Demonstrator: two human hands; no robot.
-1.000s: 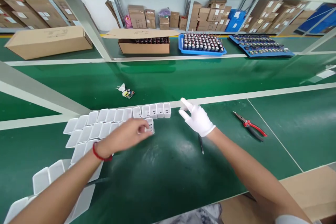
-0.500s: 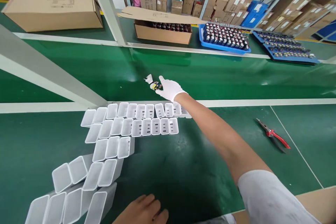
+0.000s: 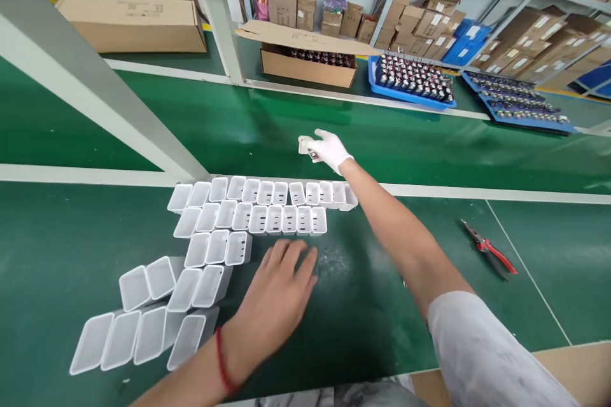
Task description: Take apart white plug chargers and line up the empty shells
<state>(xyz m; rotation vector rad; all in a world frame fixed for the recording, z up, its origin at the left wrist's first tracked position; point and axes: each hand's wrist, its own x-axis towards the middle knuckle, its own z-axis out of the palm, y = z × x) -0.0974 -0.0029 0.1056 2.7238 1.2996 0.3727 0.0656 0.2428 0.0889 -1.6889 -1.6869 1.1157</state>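
Observation:
My right hand (image 3: 333,151), in a white glove, reaches over the far green strip of the bench. Its fingers close on a small white part (image 3: 304,145) with some dark details; the fingers cover much of it, so its kind cannot be made out. My left hand (image 3: 281,283), bare and with a red cord at the wrist, hovers above the green mat, palm down with fingers stretched and holding nothing. Just beyond its fingertips stand rows of white open plastic cases (image 3: 289,220), some with small slots in the bottom.
Red-and-black pliers (image 3: 487,249) lie at right. A white upright post (image 3: 119,89) slants along the left. Behind stand an open carton (image 3: 308,68) of small parts, a blue tray (image 3: 413,94) packed with small units, a blue board (image 3: 532,116) with parts and a closed carton (image 3: 138,32).
My left hand has come up and forward from the bottom edge toward the cases. The right hand has turned the part, so its yellow and dark components no longer show. The view has shifted slightly.

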